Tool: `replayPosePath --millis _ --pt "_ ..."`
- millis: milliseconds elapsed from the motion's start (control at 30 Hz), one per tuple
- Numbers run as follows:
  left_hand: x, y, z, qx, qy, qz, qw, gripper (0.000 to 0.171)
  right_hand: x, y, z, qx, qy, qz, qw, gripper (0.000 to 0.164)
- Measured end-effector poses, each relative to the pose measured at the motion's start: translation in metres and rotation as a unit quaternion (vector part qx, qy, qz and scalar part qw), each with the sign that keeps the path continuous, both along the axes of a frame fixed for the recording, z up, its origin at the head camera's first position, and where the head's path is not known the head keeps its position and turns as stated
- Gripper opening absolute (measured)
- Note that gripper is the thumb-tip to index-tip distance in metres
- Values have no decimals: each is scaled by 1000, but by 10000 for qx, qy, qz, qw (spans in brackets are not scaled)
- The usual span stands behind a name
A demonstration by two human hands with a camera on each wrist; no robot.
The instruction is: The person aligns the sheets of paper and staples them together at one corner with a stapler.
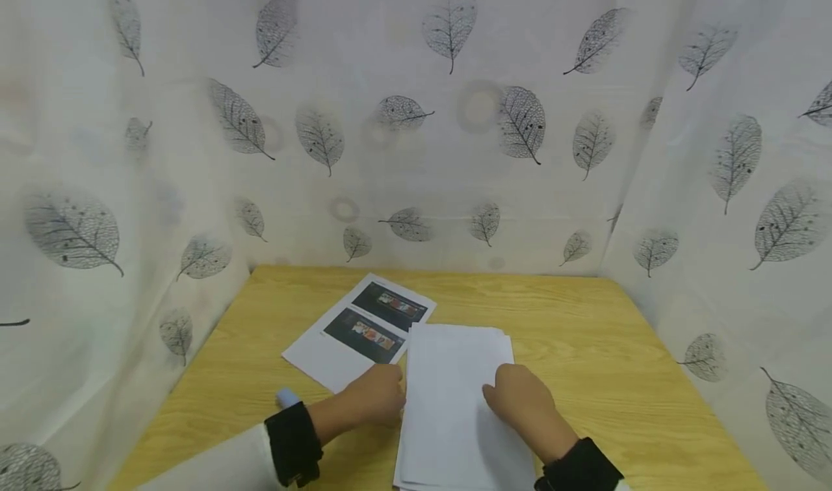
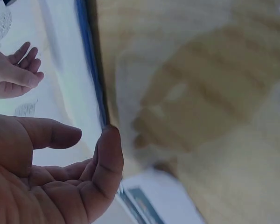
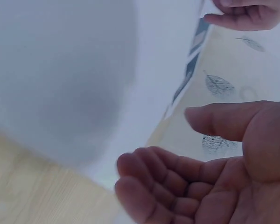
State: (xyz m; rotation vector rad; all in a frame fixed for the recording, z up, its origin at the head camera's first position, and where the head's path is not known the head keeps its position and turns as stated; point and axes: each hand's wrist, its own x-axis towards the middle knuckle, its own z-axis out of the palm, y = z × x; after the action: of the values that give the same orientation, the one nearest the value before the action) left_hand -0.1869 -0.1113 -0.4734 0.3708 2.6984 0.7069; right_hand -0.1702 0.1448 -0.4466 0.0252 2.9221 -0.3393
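A stack of white paper lies on the wooden table, its sheets slightly uneven at the top corner. At its left edge is my left hand. In the left wrist view the bent fingers come right up to the side of the stack, thumb held apart. My right hand is at the right edge, overlapping the paper in the head view. The right wrist view shows its fingers loosely curved beside the paper's edge, with nothing between them and the thumb.
A white sheet printed with two dark pictures lies tilted behind and left of the stack, close to its upper left corner. A light blue object sits by the left sleeve, partly hidden. Leaf-patterned curtains enclose the wooden table.
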Motion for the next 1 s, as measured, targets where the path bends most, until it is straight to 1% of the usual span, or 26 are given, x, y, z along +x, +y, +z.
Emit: replayPosePath --millis 33,67,100,133,167,233,267,300,400,467,500,567,633,700,833,900,933,1000 --pt "-4 -4 3 2 51 46 10000 15 -3 -5 3 -215 36 16 9998 32" --pt "-8 -8 7 -43 103 144 9998 27 -6 -12 5 -442 45 15 9990 32" --pt "-11 -12 13 -6 88 362 9993 38 -10 -18 6 -690 62 26 9976 32" --pt "-15 -16 16 -97 110 480 9987 45 -13 -25 7 -961 20 18 9954 33" --pt "-20 -21 20 -190 142 584 9980 47 -17 -33 8 -1309 -68 -1 9914 33" --pt "-31 -33 27 -304 275 785 9961 49 -24 -50 10 -2073 -307 -41 9778 34" --pt "-36 -40 30 -317 330 869 9952 49 -28 -59 11 -2482 -489 -110 9674 35" --pt "-42 -47 33 -335 421 927 9942 48 -31 -67 11 -2909 -656 -182 9543 36" --pt "-59 -69 39 -309 542 1072 9923 49 -38 -91 13 -3966 -1093 -475 9102 41" --pt "-68 -83 41 -364 562 1117 9915 51 -40 -104 14 -4477 -1295 -643 8824 46" --pt "-72 -90 41 -436 540 1134 9911 54 -41 -110 14 -4669 -1378 -736 8704 49" --pt "-80 -104 39 -610 432 1127 9908 59 -43 -121 12 -4919 -1532 -924 8521 53" --pt "-84 -117 38 -752 296 1134 9903 65 -43 -131 10 -5026 -1643 -1057 8422 57" --pt "-89 -129 36 -830 112 1171 9896 70 -43 -139 7 -5082 -1721 -1183 8356 58" --pt "-96 -150 30 -798 -136 1296 9883 75 -41 -150 3 -5019 -1768 -1271 8371 65" --pt "-98 -158 28 -764 -251 1356 9875 75 -40 -154 3 -5010 -1792 -1325 8363 68" --pt "-98 -162 27 -748 -317 1398 9868 75 -40 -155 3 -4977 -1803 -1340 8377 69" --pt "-98 -168 25 -707 -453 1463 9857 75 -39 -158 3 -4982 -1852 -1412 8352 71"
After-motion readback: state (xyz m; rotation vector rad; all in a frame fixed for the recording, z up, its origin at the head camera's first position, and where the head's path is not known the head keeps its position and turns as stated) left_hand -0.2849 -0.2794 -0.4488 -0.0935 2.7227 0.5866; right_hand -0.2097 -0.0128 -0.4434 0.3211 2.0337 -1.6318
